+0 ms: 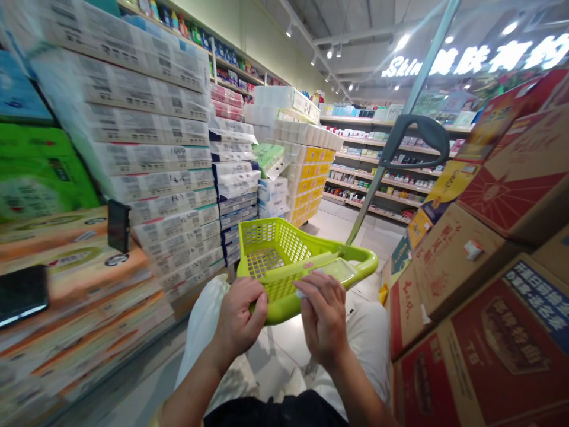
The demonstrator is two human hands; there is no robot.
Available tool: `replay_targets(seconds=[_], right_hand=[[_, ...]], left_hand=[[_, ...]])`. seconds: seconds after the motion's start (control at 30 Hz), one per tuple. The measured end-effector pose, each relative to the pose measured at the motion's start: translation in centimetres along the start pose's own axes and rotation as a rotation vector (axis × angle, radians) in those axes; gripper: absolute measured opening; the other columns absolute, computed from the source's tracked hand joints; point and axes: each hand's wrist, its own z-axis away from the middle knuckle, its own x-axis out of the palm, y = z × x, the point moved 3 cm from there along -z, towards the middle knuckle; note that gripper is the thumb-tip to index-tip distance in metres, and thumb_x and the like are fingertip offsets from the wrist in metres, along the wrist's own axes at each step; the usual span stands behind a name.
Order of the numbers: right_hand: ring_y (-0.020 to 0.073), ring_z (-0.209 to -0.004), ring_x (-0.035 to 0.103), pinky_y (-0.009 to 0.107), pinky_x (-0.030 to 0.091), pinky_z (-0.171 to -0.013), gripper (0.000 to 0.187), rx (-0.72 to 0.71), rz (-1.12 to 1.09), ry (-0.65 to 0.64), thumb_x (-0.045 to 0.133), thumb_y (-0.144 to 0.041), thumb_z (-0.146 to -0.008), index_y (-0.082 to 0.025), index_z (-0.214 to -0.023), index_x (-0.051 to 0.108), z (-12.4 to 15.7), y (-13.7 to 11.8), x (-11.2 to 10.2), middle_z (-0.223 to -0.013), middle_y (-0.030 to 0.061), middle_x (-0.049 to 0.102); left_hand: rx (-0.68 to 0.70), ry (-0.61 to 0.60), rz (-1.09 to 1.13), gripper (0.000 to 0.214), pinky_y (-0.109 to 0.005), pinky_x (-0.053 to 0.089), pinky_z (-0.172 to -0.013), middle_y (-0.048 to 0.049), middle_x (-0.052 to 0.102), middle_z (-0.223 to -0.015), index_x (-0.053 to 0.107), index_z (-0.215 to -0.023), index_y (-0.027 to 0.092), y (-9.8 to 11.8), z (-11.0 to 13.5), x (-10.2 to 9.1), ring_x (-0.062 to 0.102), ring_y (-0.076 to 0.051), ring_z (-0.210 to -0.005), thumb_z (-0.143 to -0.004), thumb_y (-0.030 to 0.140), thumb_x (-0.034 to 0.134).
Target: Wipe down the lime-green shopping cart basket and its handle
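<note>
A lime-green shopping basket [293,237] with latticed walls stands between my knees, its near end towards me. My left hand [242,311] is closed around the left part of the basket's near rim. At the right part of that rim, my right hand [324,311] lies with its fingers bent and close together. A small white wad [300,293], perhaps tissue, shows at its fingertips; most of it is hidden. A long pull handle with a grey grip [415,141] rises from the basket's right side. The basket's floor shows bare grating at its far end.
Tall stacks of wrapped packs [155,142] stand on the left. A phone [23,295] and a small dark upright device [118,225] rest on orange packs [89,284]. Cardboard cartons [498,332] crowd the right. Stocked shelves [377,166] stand beyond the tiled aisle.
</note>
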Motion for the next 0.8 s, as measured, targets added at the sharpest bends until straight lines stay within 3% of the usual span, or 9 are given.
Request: replay_targets(seconds=[0.17,0.23,0.3,0.4,0.5,0.57,0.7,0.8], right_hand=[[0.0226,-0.102,0.06,0.042,0.045,-0.094,0.03,0.283,0.114,0.076,0.041,-0.028,-0.096,-0.019,-0.107,0.068,-1.8,6.9,-2.5,-0.104,0.0087,0.068],[0.0235,-0.1,0.06,0.042,0.046,-0.093,0.033,0.355,0.143,0.036,0.04,-0.031,-0.096,-0.018,-0.107,0.068,-2.5,8.0,-2.9,-0.104,0.01,0.068],[0.024,-0.104,0.059,0.043,0.045,-0.095,0.032,0.319,0.15,-0.065,0.043,-0.031,-0.096,-0.018,-0.112,0.067,-3.0,7.0,-2.6,-0.108,0.0105,0.067],[0.0229,-0.11,0.056,0.042,0.043,-0.101,0.03,0.148,0.103,-0.251,0.049,-0.028,-0.094,-0.022,-0.119,0.064,-3.5,3.2,-1.6,-0.114,0.0086,0.065],[0.0199,-0.111,0.056,0.039,0.044,-0.102,0.03,0.039,0.028,-0.357,0.049,-0.025,-0.095,-0.026,-0.12,0.064,-4.1,0.9,-1.1,-0.114,0.0059,0.066],[0.0182,-0.109,0.058,0.036,0.045,-0.1,0.029,0.053,0.004,-0.402,0.047,-0.023,-0.096,-0.025,-0.119,0.065,-4.8,1.5,-1.4,-0.113,0.0054,0.067],[0.0189,-0.104,0.061,0.034,0.046,-0.095,0.029,0.235,0.114,-0.469,0.043,-0.024,-0.098,-0.02,-0.114,0.067,-6.4,5.2,-2.4,-0.109,0.0074,0.069],[0.0196,-0.103,0.061,0.034,0.045,-0.096,0.03,0.26,0.176,-0.532,0.043,-0.026,-0.098,-0.018,-0.113,0.067,-6.9,5.0,-2.1,-0.107,0.0085,0.069]], left_hand=[[0.012,0.022,0.012,0.036,-0.03,0.036,-0.06,0.0011,0.048,-0.054,0.047,-0.056,0.02,-0.5,0.3,0.2,0.045,-0.014,-0.058,-0.09,0.024,0.037],[-0.001,0.024,0.007,0.036,-0.03,0.036,-0.06,0.0009,0.048,-0.053,0.047,-0.055,0.02,-0.7,0.3,0.3,0.045,-0.014,-0.058,-0.089,0.024,0.038],[-0.009,0.023,0.002,0.036,-0.03,0.036,-0.06,0.0007,0.048,-0.053,0.047,-0.055,0.021,-0.8,0.3,0.4,0.045,-0.015,-0.057,-0.089,0.025,0.038],[-0.006,0.017,0.002,0.036,-0.03,0.036,-0.059,0.0009,0.047,-0.053,0.047,-0.054,0.02,-0.6,0.2,0.2,0.045,-0.014,-0.057,-0.089,0.025,0.038],[-0.042,-0.026,0.006,0.036,-0.029,0.037,-0.06,0.0008,0.049,-0.055,0.048,-0.055,0.021,-0.7,0.2,0.0,0.047,-0.015,-0.059,-0.089,0.025,0.039],[-0.042,-0.031,0.017,0.035,-0.029,0.037,-0.06,0.0009,0.049,-0.055,0.049,-0.056,0.021,-0.9,0.3,-0.1,0.047,-0.015,-0.059,-0.089,0.025,0.039],[-0.016,-0.003,0.033,0.034,-0.029,0.037,-0.059,0.0015,0.048,-0.055,0.048,-0.057,0.021,-1.6,0.7,0.1,0.047,-0.014,-0.058,-0.089,0.027,0.04],[-0.02,0.009,0.023,0.034,-0.029,0.037,-0.059,0.0014,0.048,-0.054,0.049,-0.056,0.021,-1.6,0.6,0.4,0.046,-0.014,-0.057,-0.089,0.028,0.04]])
